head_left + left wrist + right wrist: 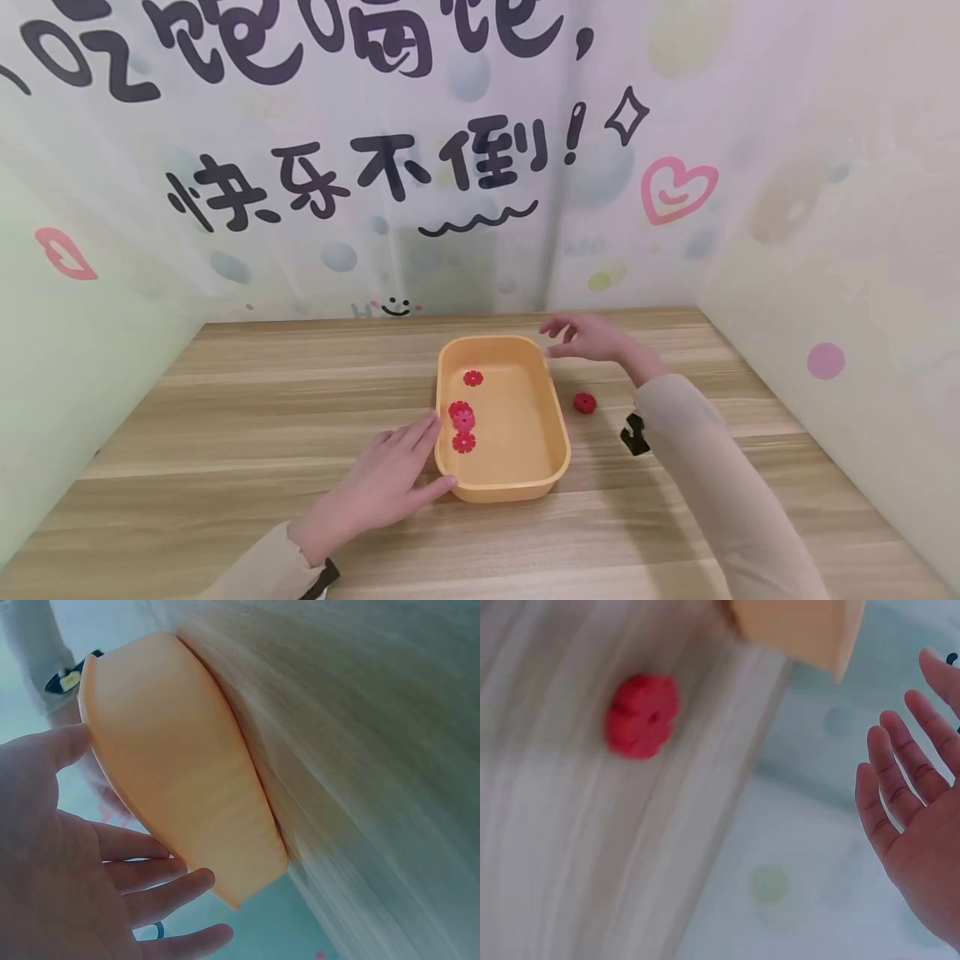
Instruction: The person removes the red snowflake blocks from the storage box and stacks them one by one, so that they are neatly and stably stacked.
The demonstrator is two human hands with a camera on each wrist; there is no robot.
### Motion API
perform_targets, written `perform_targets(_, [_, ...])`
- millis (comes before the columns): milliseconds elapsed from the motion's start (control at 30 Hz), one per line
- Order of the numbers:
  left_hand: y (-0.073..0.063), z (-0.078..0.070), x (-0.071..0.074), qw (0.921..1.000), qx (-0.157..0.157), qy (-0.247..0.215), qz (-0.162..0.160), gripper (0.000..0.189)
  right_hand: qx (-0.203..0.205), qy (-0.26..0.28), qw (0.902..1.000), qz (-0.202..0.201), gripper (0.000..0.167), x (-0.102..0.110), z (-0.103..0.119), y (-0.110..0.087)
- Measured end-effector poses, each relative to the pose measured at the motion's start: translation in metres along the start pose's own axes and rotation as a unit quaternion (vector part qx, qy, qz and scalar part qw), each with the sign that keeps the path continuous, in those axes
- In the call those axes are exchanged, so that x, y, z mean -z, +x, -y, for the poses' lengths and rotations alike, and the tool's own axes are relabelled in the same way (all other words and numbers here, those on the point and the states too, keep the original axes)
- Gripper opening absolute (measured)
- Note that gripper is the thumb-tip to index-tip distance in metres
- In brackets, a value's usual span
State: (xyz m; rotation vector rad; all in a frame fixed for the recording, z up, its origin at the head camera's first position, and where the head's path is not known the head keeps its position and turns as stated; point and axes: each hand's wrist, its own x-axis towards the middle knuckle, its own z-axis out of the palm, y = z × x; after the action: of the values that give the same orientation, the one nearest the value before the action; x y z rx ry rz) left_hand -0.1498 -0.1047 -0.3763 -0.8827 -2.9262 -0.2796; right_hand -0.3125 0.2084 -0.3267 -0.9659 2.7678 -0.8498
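Observation:
An orange-yellow plastic tub stands on the wooden table, with several red, flower-shaped notched discs lying along its left side. My left hand rests at the tub's left rim, its fingers extended; in the left wrist view the thumb and fingertips meet the rim. Raised beside the tub's far right corner, my right hand holds nothing, its fingers loosely bent. A red notched piece lies on the table right of the tub, and the right wrist view shows this thick red piece away from the hand.
The wooden table meets a printed white curtain at the back, with pale walls at both sides. A black strap piece shows at the right sleeve.

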Motion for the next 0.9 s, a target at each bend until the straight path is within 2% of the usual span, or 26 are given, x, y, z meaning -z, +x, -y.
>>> perform_targets(233, [0.0, 0.001, 0.0, 1.0, 0.002, -0.003, 0.004, 0.078, -0.028, -0.009, 0.9993, 0.023, 0.036, -0.005, 0.035, 0.031])
perform_targets(433, [0.0, 0.001, 0.0, 1.0, 0.001, -0.004, 0.007, 0.079, -0.018, -0.036, 0.9987, 0.031, 0.037, -0.022, 0.052, 0.053])
perform_targets(700, [-0.001, 0.001, 0.003, 1.0, -0.006, -0.002, 0.002, 0.076, -0.035, -0.025, 0.997, 0.065, 0.034, -0.05, 0.062, 0.068])
perform_targets(900, [-0.001, 0.001, 0.002, 0.9999, -0.011, 0.003, -0.003, 0.076, -0.05, -0.019, 0.9973, 0.051, 0.028, -0.071, 0.055, 0.073])
